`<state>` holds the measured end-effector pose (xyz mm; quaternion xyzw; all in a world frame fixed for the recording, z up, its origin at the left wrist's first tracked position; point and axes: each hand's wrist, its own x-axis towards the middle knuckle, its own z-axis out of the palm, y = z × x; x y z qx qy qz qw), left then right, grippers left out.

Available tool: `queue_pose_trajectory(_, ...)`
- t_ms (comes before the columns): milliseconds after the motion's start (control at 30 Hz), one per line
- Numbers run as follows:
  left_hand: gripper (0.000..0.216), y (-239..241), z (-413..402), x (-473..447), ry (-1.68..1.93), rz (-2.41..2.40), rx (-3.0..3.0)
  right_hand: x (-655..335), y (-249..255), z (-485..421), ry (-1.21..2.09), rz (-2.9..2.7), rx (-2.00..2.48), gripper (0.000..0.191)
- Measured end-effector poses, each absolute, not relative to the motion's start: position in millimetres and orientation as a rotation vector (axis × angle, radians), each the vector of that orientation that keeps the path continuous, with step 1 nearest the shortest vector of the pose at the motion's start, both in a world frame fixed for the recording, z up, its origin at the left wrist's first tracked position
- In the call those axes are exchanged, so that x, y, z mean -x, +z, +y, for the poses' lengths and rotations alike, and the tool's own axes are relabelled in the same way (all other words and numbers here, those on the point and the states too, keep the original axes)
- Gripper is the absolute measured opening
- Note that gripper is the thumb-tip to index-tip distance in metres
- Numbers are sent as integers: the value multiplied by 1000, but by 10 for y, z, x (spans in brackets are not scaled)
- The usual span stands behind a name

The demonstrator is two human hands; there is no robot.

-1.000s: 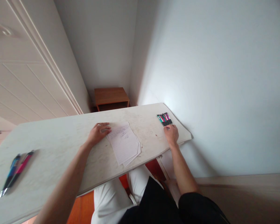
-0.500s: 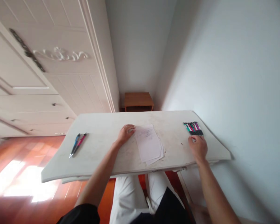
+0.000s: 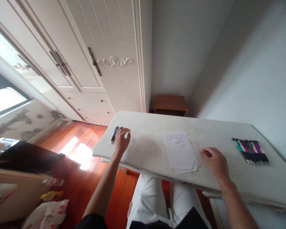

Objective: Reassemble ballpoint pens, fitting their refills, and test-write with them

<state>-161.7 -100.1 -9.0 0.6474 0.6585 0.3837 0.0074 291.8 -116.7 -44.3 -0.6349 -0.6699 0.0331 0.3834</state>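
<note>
On the left part of the white table [image 3: 147,127], my left hand [image 3: 122,140] reaches the blue pen [image 3: 113,135], its fingers apart. It covers most of a second pen, whose tip end alone shows; whether I touch it I cannot tell. A small stack of lined paper sheets [image 3: 180,151] with scribbled writing lies between my hands. My right hand [image 3: 215,160] is just right of the sheets, its fingers curled together with nothing visible in them. Farther right, several coloured pens [image 3: 250,152] with black grips lie side by side in a row.
A white wardrobe [image 3: 124,86] stands beyond the table on the left, and a small brown cabinet [image 3: 171,103] stands behind it. A grey wall [image 3: 259,79] borders the right side. Plastic bags [image 3: 47,214] and a dark box-like object [image 3: 26,160] are at the lower left.
My view has turned left. My left hand has gone from the paper's edge to the two pens at left. My right hand has left the pen row and moved toward the paper.
</note>
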Motion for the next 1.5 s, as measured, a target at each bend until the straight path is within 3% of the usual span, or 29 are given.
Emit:
queue_pose_trajectory(167, 30, -62, -1188, 2123, 927, 2612, -1882, -2970, -431, -1194, 147, -1718, 1586, 30)
queue_pose_trajectory(367, 28, -177, -1160, 2208, 835, 2597, -1887, -2968, -412, -1200, 200, -1678, 1594, 35)
queue_pose_trajectory(633, 29, -83, -1124, 1978, 995, 2531, -1847, -2987, -438, -1191, 235, -1665, 1597, 33)
queue_pose_trajectory(867, 28, -53, -945, 1050, 1366, 2009, -1735, -2939, -425, -1196, 256, -1654, 1599, 29)
queue_pose_trajectory(1133, 43, -14, -725, -208, 1192, 919, -788, -2916, -387, -1186, 329, -1670, 1600, 19)
queue_pose_trajectory(1300, 47, 78, -632, -558, 1119, 801, -631, -2909, -364, -1159, 459, -1612, 1561, 18)
queue_pose_trajectory(1500, 36, 29, -469, -681, 1107, 842, -677, -2792, -215, -962, 735, -1435, 1409, 27)
